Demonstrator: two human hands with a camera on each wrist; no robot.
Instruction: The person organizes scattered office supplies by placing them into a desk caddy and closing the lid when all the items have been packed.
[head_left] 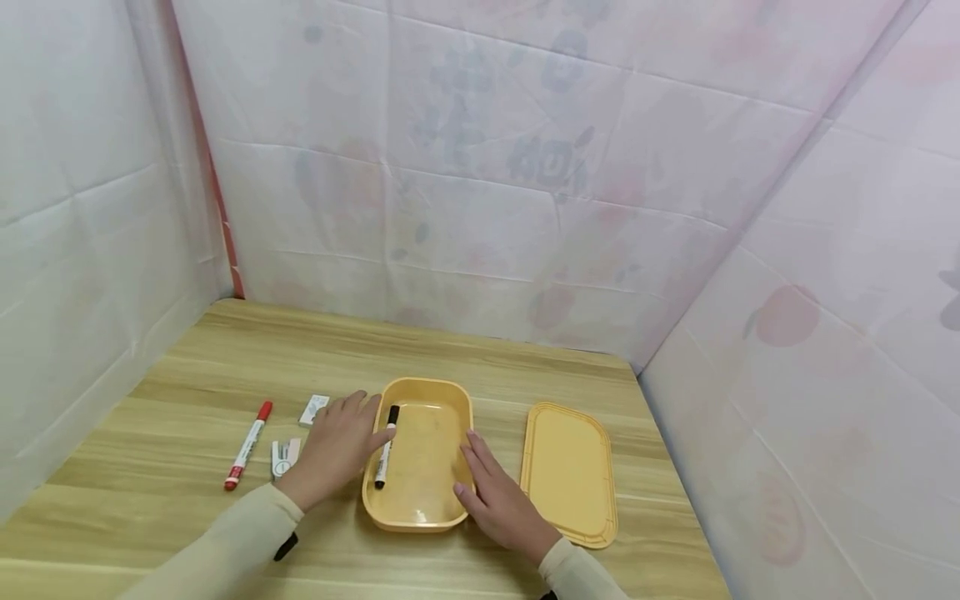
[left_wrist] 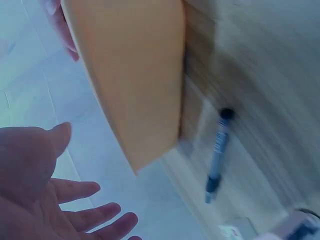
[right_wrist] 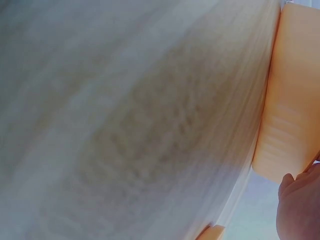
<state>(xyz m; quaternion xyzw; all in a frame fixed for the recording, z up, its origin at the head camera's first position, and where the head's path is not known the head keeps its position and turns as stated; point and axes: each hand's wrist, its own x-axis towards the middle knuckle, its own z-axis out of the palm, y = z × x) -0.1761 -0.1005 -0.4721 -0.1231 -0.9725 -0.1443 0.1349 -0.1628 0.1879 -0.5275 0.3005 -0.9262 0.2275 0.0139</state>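
Note:
A yellow plastic box (head_left: 431,458) stands upright between the two hands. Inside, along its left wall, lies a black-capped marker (head_left: 386,450). My left hand (head_left: 336,442) is at the box's left side, thumb reaching over the rim; in the left wrist view its fingers are spread. On the opposite side, the right hand (head_left: 498,500) has nearly straight fingers lying at the right rim. The right wrist view shows only part of that hand (right_wrist: 301,202) below the box wall (right_wrist: 295,95). The left wrist view has a dark-ended pen (left_wrist: 218,150) on the table beside the box.
A matching yellow lid (head_left: 568,475) lies flat to the right. Left of the box are a red-capped marker (head_left: 248,446), a small white pack (head_left: 313,409) and a small white-and-grey item (head_left: 284,457). Fabric-covered walls (head_left: 487,208) enclose the wooden table (head_left: 337,346).

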